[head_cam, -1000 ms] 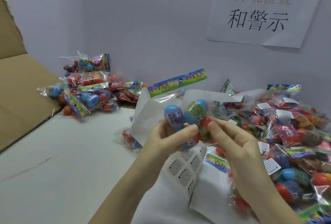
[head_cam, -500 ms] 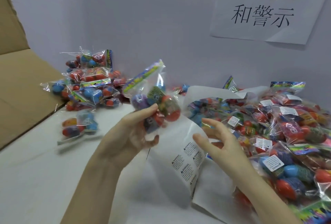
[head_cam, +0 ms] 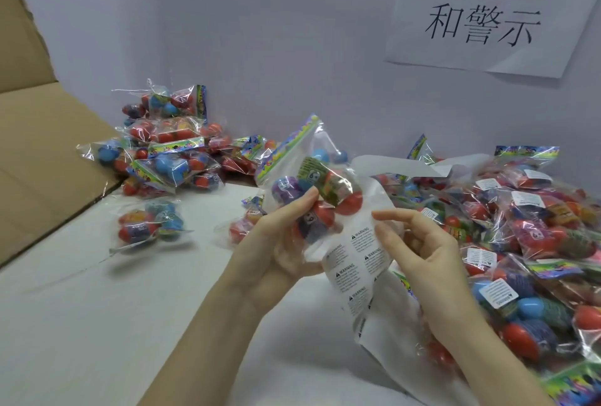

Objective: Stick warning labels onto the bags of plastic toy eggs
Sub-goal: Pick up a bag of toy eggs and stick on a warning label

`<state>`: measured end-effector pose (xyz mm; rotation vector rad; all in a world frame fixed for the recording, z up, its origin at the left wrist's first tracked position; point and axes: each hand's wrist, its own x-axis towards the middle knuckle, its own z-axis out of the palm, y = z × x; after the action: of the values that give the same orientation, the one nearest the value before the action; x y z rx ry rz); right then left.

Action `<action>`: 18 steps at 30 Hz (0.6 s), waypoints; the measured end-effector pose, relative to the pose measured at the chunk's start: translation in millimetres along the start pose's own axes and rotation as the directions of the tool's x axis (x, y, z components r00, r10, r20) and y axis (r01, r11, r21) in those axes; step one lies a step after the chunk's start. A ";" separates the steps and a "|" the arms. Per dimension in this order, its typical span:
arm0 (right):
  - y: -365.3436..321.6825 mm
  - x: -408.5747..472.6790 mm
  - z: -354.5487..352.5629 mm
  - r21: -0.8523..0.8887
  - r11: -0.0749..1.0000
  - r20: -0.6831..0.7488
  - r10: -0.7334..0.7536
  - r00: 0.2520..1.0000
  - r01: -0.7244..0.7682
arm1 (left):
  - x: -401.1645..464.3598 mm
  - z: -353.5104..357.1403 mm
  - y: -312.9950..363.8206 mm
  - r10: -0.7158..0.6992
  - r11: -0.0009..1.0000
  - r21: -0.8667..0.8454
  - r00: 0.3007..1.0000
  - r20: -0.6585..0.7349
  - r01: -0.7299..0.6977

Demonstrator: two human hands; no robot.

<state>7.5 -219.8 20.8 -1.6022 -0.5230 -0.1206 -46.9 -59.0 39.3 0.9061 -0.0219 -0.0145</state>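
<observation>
Far left: cardboard box flap (head_cam: 35,145), open, resting against the table (head_cam: 81,324).

Left-rear pile (head_cam: 166,149) of bagged eggs against the wall. No white labels can be made out on these bags from this view; cannot tell whether they are labelled on a hidden face or not at all.

One loose bag (head_cam: 148,225) lies alone on the table in front of that pile. No label visible on it either.

Centre: left hand (head_cam: 276,249) grips the bag in hand (head_cam: 309,197), fingers curled round its lower part, bag raised above the table. No label seen on its facing side; judged not yet done.

Just right of it: label sheet (head_cam: 354,262), white backing with several WARNING stickers left on it, curling up between the hands.

Right hand (head_cam: 419,262) holds nothing; fingers loosely extended, fingertips (head_cam: 379,215) touching or just beside the sheet edge. Judged to be about to peel a sticker.

Right: large pile (head_cam: 520,243) of bags, many with white labels showing. Judged finished stock.

Wall: paper sign (head_cam: 487,12).

Progress estimate: well underway; labels and possibly the left pile remain.
</observation>
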 end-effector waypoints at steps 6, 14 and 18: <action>1.7 -0.6 -0.5 -0.112 0.993 -0.015 -0.036 0.999 0.034 | 4.2 3.5 -6.4 0.048 0.987 -0.153 0.998 -0.048 -0.054; 10.8 0.8 -0.7 -0.574 0.679 0.127 -0.478 0.869 0.457 | 7.9 2.1 -10.2 0.000 0.990 -0.142 0.993 -0.115 -0.017; 12.2 2.2 0.9 -0.592 0.637 0.160 -0.508 0.846 0.494 | 7.2 3.0 -10.0 -0.026 0.988 -0.155 0.995 -0.097 0.010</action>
<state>14.1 -218.5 10.4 -2.0430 -0.9836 -0.8123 -39.7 -67.7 33.4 0.7513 0.0784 0.0114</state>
